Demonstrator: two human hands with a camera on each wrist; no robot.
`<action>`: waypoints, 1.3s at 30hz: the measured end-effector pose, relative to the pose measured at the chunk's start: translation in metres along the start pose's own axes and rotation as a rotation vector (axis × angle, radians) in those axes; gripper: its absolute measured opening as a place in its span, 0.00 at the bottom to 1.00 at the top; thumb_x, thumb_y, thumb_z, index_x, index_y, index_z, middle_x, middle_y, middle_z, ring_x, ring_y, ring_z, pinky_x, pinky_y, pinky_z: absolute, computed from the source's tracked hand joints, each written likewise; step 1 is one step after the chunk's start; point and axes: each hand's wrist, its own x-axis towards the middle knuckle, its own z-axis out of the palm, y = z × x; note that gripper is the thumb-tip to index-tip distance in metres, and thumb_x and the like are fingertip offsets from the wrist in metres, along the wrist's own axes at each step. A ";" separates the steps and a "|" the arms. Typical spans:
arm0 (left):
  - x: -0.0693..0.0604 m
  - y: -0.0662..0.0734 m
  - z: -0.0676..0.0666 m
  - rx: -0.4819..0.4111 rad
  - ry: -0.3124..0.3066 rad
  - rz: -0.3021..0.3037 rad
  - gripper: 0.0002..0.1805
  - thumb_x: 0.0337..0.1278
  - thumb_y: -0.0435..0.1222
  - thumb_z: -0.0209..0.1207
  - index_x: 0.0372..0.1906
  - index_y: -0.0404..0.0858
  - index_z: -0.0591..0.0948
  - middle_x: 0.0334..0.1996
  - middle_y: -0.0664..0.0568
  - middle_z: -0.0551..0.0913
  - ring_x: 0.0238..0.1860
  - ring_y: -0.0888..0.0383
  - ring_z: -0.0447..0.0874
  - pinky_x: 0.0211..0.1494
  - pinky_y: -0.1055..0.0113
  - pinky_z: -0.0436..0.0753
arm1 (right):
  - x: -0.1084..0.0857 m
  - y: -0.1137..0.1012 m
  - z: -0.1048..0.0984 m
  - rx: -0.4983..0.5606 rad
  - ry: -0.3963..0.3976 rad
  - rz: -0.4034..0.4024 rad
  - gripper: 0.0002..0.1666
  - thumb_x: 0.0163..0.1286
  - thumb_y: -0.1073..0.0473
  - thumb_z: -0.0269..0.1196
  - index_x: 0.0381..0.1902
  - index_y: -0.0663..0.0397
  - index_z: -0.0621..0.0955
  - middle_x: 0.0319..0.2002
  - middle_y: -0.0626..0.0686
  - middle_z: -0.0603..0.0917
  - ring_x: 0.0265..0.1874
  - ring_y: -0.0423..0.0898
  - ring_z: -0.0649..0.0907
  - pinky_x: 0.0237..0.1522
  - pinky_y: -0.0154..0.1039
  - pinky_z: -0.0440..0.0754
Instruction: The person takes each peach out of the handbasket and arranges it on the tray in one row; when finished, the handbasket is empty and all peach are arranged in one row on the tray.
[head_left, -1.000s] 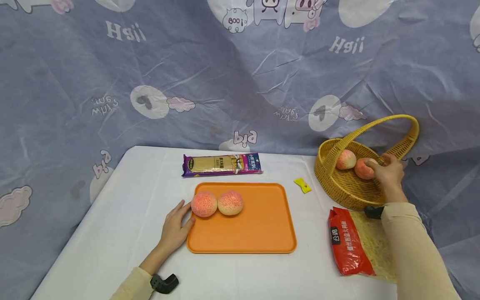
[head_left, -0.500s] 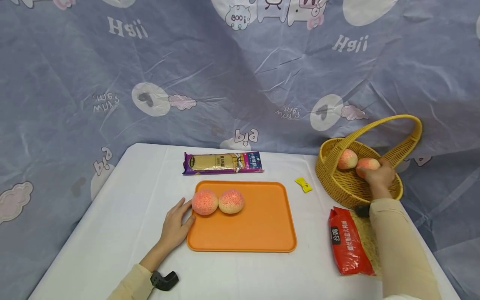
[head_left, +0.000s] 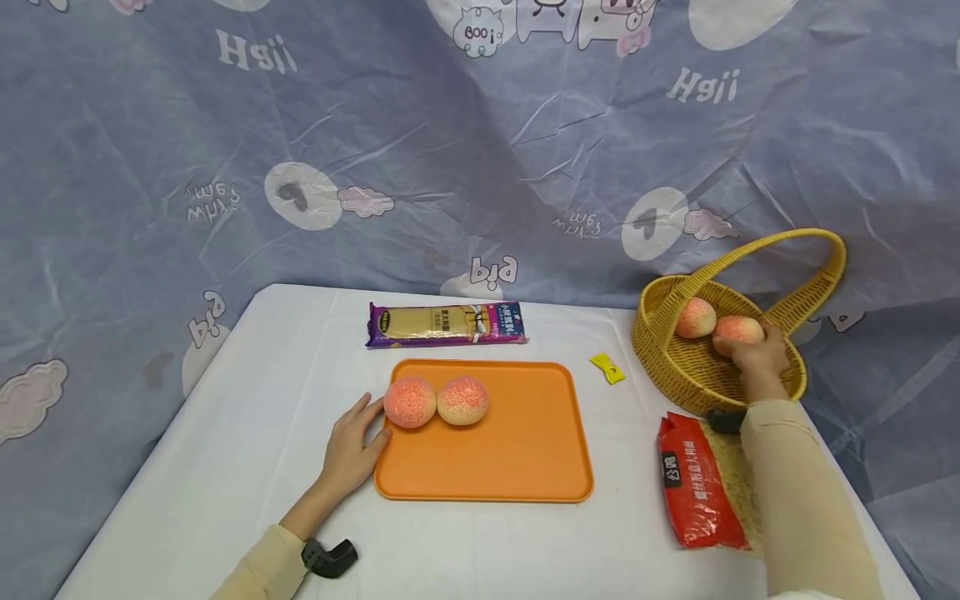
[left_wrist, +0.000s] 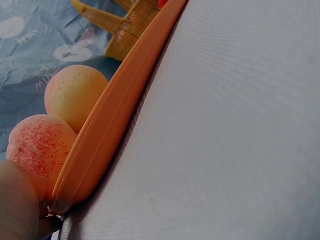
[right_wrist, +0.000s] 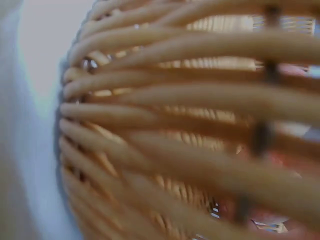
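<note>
Head view: right hand (head_left: pixel 763 358) pinches a peach (head_left: pixel 737 329) in the wicker basket (head_left: pixel 675 379) at the worktop's (head_left: pixel 517 550) far-right corner; left hand (head_left: pixel 351 446), grip wide, apparently steadies the tray (head_left: pixel 510 458).

Vs. 1 s ago: right hand (head_left: pixel 761 362) shifted left from the basket (head_left: pixel 693 387)'s right rim, now deeper inside, gripping the right peach (head_left: pixel 737 329). That peach sits slightly nearer the far rim. Right sleeve (head_left: pixel 806 500) moved left, covering more of the red bag (head_left: pixel 697 492), exposing the table (head_left: pixel 873 533)'s right edge.
</note>
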 end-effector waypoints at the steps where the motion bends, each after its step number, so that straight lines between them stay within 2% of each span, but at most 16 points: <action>1: 0.000 0.000 0.000 -0.002 -0.003 0.001 0.28 0.58 0.33 0.61 0.65 0.34 0.74 0.68 0.33 0.68 0.70 0.35 0.63 0.70 0.35 0.59 | -0.002 0.000 -0.002 0.002 -0.004 -0.003 0.53 0.60 0.54 0.66 0.78 0.48 0.53 0.76 0.61 0.54 0.73 0.60 0.53 0.70 0.55 0.65; 6: 0.000 0.001 0.001 0.007 -0.010 -0.011 0.28 0.59 0.34 0.60 0.65 0.34 0.74 0.69 0.33 0.67 0.70 0.34 0.63 0.70 0.34 0.59 | -0.018 -0.009 -0.014 -0.016 -0.024 -0.076 0.51 0.62 0.52 0.65 0.78 0.48 0.53 0.76 0.59 0.56 0.72 0.60 0.59 0.64 0.53 0.71; 9: 0.000 0.002 0.000 0.016 -0.012 -0.021 0.28 0.59 0.35 0.60 0.66 0.35 0.74 0.69 0.33 0.66 0.70 0.33 0.63 0.69 0.33 0.60 | -0.034 -0.016 -0.020 -0.009 -0.010 -0.133 0.50 0.63 0.51 0.65 0.77 0.45 0.54 0.75 0.59 0.59 0.68 0.56 0.66 0.58 0.45 0.73; 12: -0.001 0.001 -0.001 0.017 -0.021 -0.027 0.28 0.60 0.35 0.60 0.66 0.35 0.73 0.70 0.32 0.66 0.70 0.32 0.63 0.69 0.33 0.60 | -0.055 -0.025 -0.028 0.025 0.003 -0.171 0.49 0.62 0.49 0.67 0.77 0.39 0.56 0.74 0.56 0.61 0.64 0.51 0.68 0.52 0.35 0.72; 14: -0.001 0.001 -0.001 0.019 -0.025 -0.030 0.28 0.60 0.35 0.60 0.66 0.34 0.73 0.70 0.33 0.66 0.70 0.32 0.63 0.70 0.33 0.59 | -0.073 -0.032 -0.034 0.054 0.001 -0.191 0.48 0.62 0.48 0.68 0.76 0.34 0.57 0.74 0.54 0.60 0.66 0.49 0.68 0.52 0.33 0.73; 16: -0.002 0.000 -0.001 0.021 -0.028 -0.033 0.28 0.60 0.35 0.60 0.66 0.34 0.73 0.70 0.33 0.66 0.70 0.32 0.62 0.70 0.34 0.59 | -0.093 -0.040 -0.039 0.108 -0.014 -0.215 0.47 0.62 0.49 0.69 0.75 0.30 0.59 0.72 0.49 0.62 0.67 0.47 0.68 0.50 0.27 0.75; 18: -0.002 0.000 -0.002 0.020 -0.029 -0.034 0.28 0.60 0.35 0.60 0.66 0.34 0.73 0.70 0.33 0.66 0.70 0.33 0.62 0.71 0.34 0.58 | -0.116 -0.049 -0.042 0.162 -0.025 -0.258 0.46 0.61 0.51 0.69 0.74 0.30 0.61 0.65 0.43 0.68 0.62 0.44 0.73 0.47 0.22 0.76; 21: -0.001 0.000 -0.002 0.018 -0.029 -0.028 0.28 0.60 0.35 0.60 0.66 0.33 0.72 0.70 0.32 0.66 0.70 0.32 0.62 0.71 0.34 0.58 | -0.151 -0.059 -0.043 0.340 -0.075 -0.330 0.43 0.59 0.59 0.72 0.70 0.36 0.68 0.52 0.36 0.70 0.51 0.36 0.77 0.37 0.15 0.76; 23: 0.000 0.001 -0.002 0.015 -0.024 -0.018 0.28 0.60 0.35 0.60 0.66 0.33 0.73 0.69 0.33 0.67 0.70 0.33 0.63 0.71 0.34 0.58 | -0.173 -0.062 -0.041 0.447 -0.125 -0.367 0.43 0.58 0.63 0.72 0.69 0.41 0.70 0.49 0.37 0.71 0.44 0.32 0.77 0.37 0.15 0.77; 25: 0.000 0.001 -0.001 0.015 -0.017 -0.003 0.28 0.59 0.34 0.60 0.65 0.32 0.73 0.68 0.33 0.69 0.70 0.33 0.63 0.70 0.35 0.59 | -0.192 -0.062 -0.035 0.529 -0.196 -0.385 0.42 0.57 0.67 0.71 0.69 0.44 0.70 0.50 0.39 0.71 0.44 0.33 0.79 0.38 0.17 0.79; 28: 0.000 0.002 0.000 0.018 -0.002 0.013 0.28 0.58 0.34 0.60 0.64 0.32 0.74 0.66 0.32 0.70 0.69 0.32 0.64 0.69 0.35 0.60 | -0.215 -0.062 -0.023 0.524 -0.285 -0.402 0.43 0.58 0.67 0.71 0.70 0.45 0.69 0.51 0.40 0.70 0.43 0.32 0.79 0.38 0.19 0.81; 34: 0.001 0.001 -0.001 0.009 -0.008 0.002 0.28 0.59 0.35 0.60 0.65 0.33 0.74 0.68 0.32 0.69 0.70 0.33 0.64 0.70 0.35 0.59 | -0.246 -0.058 0.012 0.383 -0.391 -0.463 0.44 0.59 0.66 0.70 0.72 0.47 0.66 0.54 0.42 0.71 0.46 0.32 0.79 0.42 0.22 0.82; 37: 0.001 0.000 -0.001 0.004 -0.014 0.000 0.28 0.59 0.35 0.60 0.65 0.34 0.74 0.68 0.33 0.69 0.70 0.34 0.63 0.70 0.35 0.59 | -0.254 -0.054 0.033 0.317 -0.451 -0.497 0.45 0.59 0.67 0.70 0.72 0.50 0.65 0.55 0.47 0.70 0.46 0.32 0.80 0.43 0.23 0.82; 39: 0.001 0.000 -0.001 0.003 -0.015 0.000 0.28 0.59 0.35 0.60 0.65 0.34 0.74 0.67 0.33 0.70 0.70 0.34 0.64 0.70 0.35 0.60 | -0.256 -0.052 0.049 0.297 -0.502 -0.505 0.45 0.59 0.68 0.70 0.72 0.52 0.65 0.56 0.52 0.70 0.47 0.36 0.81 0.43 0.25 0.82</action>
